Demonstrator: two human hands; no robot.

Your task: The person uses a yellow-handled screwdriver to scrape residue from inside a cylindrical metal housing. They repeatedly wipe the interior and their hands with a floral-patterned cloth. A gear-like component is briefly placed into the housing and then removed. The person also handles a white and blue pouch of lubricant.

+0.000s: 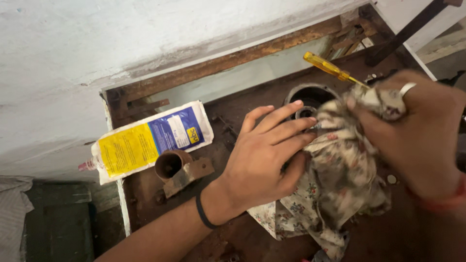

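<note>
My left hand [264,157] rests on a flowered cloth [340,179], its fingers stretched toward a dark round metal housing [310,94] set in a rusty brown plate [233,111]. A small metal part shows at the fingertips [315,127]. My right hand [412,126], with a ring on one finger, grips the bunched top of the cloth together with a screwdriver whose yellow handle [326,66] sticks up to the left. The screwdriver's tip is hidden in the cloth.
A yellow, blue and white squeeze pouch [145,143] lies at the plate's left edge. Beside it sits a rusty short pipe piece with a bracket [177,167]. A whitewashed wall [121,39] runs behind. A dark bar [403,31] crosses the top right.
</note>
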